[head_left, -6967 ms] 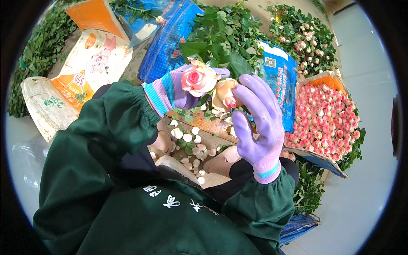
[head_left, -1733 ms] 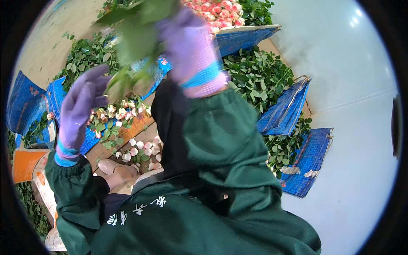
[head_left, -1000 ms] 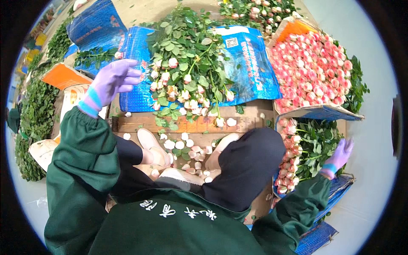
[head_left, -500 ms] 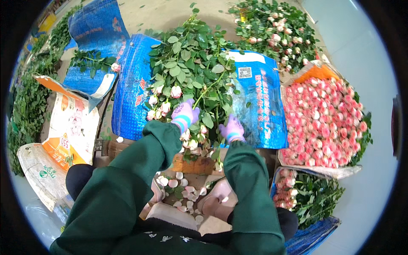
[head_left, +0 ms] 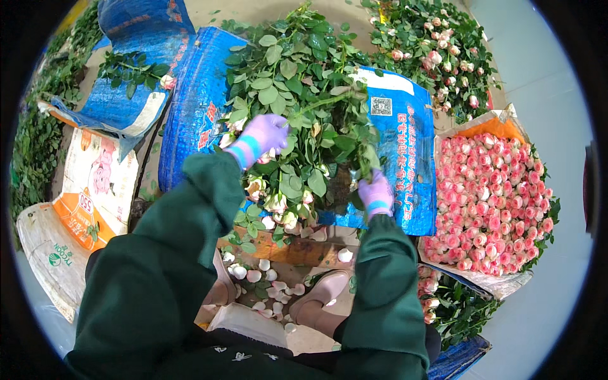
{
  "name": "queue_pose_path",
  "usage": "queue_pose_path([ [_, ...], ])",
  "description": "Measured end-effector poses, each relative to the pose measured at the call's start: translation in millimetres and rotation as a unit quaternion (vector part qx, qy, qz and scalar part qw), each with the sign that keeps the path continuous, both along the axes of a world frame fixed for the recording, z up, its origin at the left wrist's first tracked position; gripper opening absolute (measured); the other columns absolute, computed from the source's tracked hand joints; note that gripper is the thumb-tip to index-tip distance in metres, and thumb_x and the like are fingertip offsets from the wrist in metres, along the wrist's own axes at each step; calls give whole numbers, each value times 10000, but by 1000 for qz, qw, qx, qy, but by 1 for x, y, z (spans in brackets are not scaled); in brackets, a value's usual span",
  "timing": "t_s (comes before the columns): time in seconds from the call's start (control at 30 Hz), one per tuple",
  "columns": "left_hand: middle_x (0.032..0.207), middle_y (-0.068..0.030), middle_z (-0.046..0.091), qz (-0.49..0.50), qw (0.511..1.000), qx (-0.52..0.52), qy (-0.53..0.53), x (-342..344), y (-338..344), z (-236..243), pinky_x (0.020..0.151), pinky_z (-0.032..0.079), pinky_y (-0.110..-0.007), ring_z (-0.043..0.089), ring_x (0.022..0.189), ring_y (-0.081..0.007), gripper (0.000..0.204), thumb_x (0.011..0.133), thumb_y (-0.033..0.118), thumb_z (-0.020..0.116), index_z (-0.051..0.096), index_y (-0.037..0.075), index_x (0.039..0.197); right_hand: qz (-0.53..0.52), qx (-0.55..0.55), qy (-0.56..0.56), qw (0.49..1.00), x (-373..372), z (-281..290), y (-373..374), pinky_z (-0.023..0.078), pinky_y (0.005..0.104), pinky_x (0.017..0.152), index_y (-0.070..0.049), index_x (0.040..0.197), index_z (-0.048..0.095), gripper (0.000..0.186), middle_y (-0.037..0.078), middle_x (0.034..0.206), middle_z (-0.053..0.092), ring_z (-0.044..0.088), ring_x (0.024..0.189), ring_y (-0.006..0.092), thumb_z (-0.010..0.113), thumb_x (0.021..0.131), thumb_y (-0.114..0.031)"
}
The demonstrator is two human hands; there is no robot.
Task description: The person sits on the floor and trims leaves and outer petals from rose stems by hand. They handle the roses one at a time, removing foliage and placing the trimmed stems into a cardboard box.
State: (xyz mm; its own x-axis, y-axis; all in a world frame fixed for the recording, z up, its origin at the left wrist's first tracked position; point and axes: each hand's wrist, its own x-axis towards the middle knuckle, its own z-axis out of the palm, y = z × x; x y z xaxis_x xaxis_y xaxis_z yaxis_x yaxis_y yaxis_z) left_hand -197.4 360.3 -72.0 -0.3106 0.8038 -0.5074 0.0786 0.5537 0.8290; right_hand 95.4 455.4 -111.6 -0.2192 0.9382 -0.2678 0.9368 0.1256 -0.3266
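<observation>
My left hand [head_left: 267,134], in a purple glove, is closed on a rose stem [head_left: 323,101] that slants up to the right across the leaves. A pale rose head shows just under its fingers. My right hand [head_left: 378,192], gloved alike, is closed around blurred rose foliage [head_left: 367,158] at the right side of the pile; its fingertips are partly hidden. Between both hands lies a heap of leafy roses [head_left: 304,69] on a blue woven sack [head_left: 405,145]. Cream-pink rose heads [head_left: 277,201] hang at its near edge.
A packed bundle of pink roses [head_left: 491,196] stands at the right, with more roses [head_left: 437,54] behind it. A printed orange-white sack [head_left: 98,183] and a single rose [head_left: 167,82] on blue sacking lie left. Fallen petals [head_left: 253,276] litter the floor between my shoes.
My left hand has moved up and slightly left, its rose stem now lying flatter. My right hand has moved right and now grips foliage. The whole view has shifted a little.
</observation>
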Motion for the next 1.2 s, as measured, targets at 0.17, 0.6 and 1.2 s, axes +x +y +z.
queue_pose_path([
  [0.17, 769, -108, 611, 139, 939, 168, -264, -46, -55, 32, 513, 465, -254, 589, 618, -149, 282, 851, 90, 500, 493, -45, 1098, 147, 250, -169, 942, 1, 116, 42, 499, 397, 701, -124, 944, 642, 217, 125, 895, 659, 646, 807, 280, 548, 753, -161],
  [0.6, 988, -134, 634, 148, 971, 17, 186, -11, -104, 21, 804, 466, -326, 607, 878, -222, 418, 775, 294, 604, 590, 36, 1103, 130, 504, -384, 763, 74, 501, 6, 444, 377, 863, -196, 1060, 627, 395, 104, 1004, 614, 573, 984, 286, 514, 732, -8],
  [1.2, 1425, -212, 255, 136, 878, 342, 306, -15, -113, 207, 1080, 235, -372, 254, 1326, -323, 999, 692, 470, 707, 173, 16, 1403, 61, 406, 308, 858, 142, 536, -140, 455, 240, 799, 11, 1161, 573, 390, 49, 1015, 637, 576, 890, 108, 562, 772, 44],
])
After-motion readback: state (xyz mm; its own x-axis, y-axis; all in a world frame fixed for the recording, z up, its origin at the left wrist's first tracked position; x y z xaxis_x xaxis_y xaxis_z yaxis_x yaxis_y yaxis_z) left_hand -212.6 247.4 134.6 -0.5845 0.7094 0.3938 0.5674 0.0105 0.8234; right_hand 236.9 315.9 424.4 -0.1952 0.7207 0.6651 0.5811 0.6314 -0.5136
